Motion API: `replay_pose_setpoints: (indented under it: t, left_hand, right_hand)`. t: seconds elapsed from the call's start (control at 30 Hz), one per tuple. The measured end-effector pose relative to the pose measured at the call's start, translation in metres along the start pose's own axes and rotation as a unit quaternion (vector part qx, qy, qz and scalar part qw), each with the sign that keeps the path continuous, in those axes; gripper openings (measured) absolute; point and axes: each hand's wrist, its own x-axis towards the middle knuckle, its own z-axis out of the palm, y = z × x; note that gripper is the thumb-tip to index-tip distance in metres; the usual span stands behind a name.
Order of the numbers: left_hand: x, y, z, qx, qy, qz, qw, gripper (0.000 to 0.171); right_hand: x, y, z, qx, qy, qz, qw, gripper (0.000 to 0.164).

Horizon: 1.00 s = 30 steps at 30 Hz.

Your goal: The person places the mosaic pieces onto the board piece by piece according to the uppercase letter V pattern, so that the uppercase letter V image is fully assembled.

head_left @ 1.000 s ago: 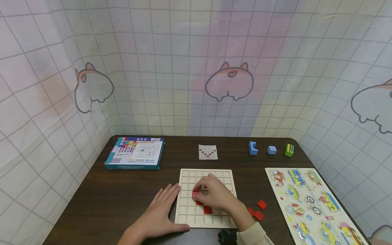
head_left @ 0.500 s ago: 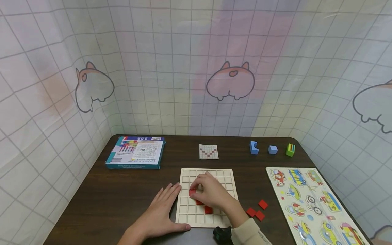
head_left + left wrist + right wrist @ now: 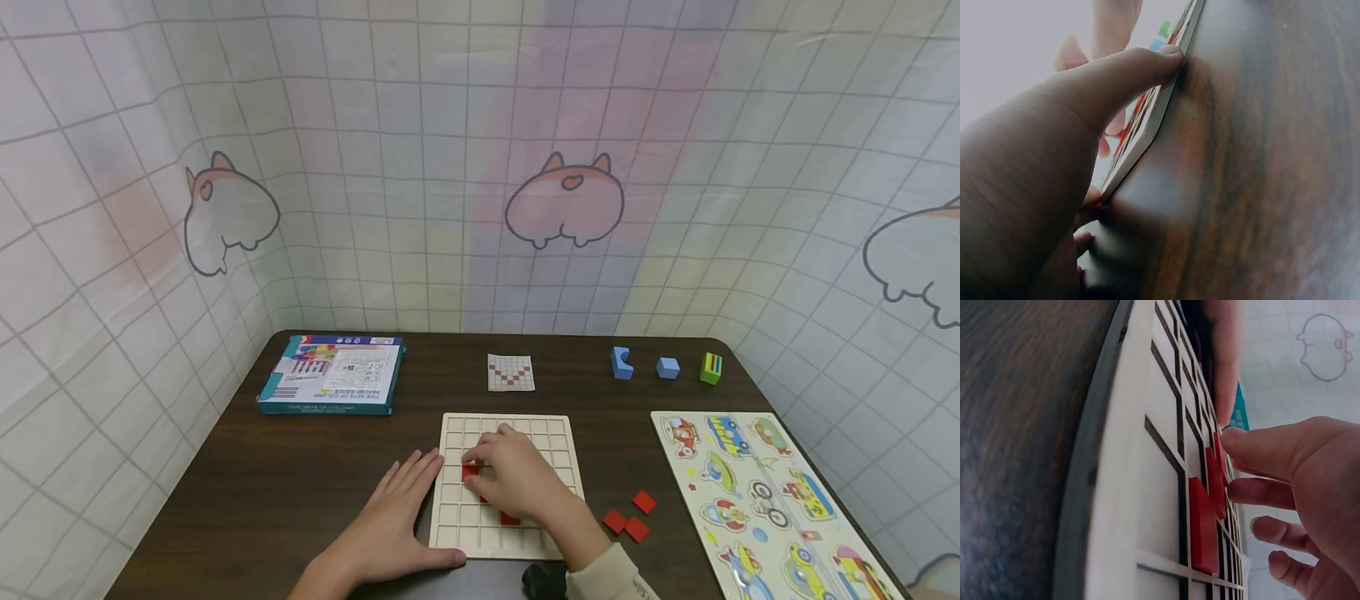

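A pale wooden grid board lies flat on the dark table, with red square tiles set diagonally in its cells. My right hand is over the board's middle, thumb and index finger pinching a red tile at the upper left end of that diagonal. In the right wrist view the thumb meets this tile's edge, beyond two nearer red tiles. My left hand has its fingers spread, fingertips touching the board's left edge and thumb at its lower corner. The left wrist view shows that thumb against the rim.
Several loose red tiles lie right of the board. Behind it is a small pattern card. A flat box sits back left, blue blocks and a green block back right. A picture puzzle board occupies the right side.
My right hand has shifted slightly left with the red tile, from one cell area to the cell left of it, then stayed there. The left hand has kept its place.
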Motion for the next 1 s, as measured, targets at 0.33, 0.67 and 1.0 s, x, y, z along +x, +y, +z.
replay_pose_setpoints:
  t: [0.33,0.67,1.0]
  left_hand:
    - [0.0,0.002,0.0,-0.002,-0.006,-0.005,1.0,0.14]
    - [0.001,-0.001,0.001,0.005,-0.004,-0.005,1.0,0.14]
    - [0.001,0.001,0.001,0.005,-0.006,-0.009,0.9999,0.141]
  right_hand:
    - [-0.018,0.005,-0.008,0.06,0.001,0.011,0.998,0.021]
    - [-0.036,0.017,-0.01,0.098,0.017,0.024,0.995,0.021]
    - [-0.056,0.03,-0.013,0.14,0.014,0.058,0.988,0.023]
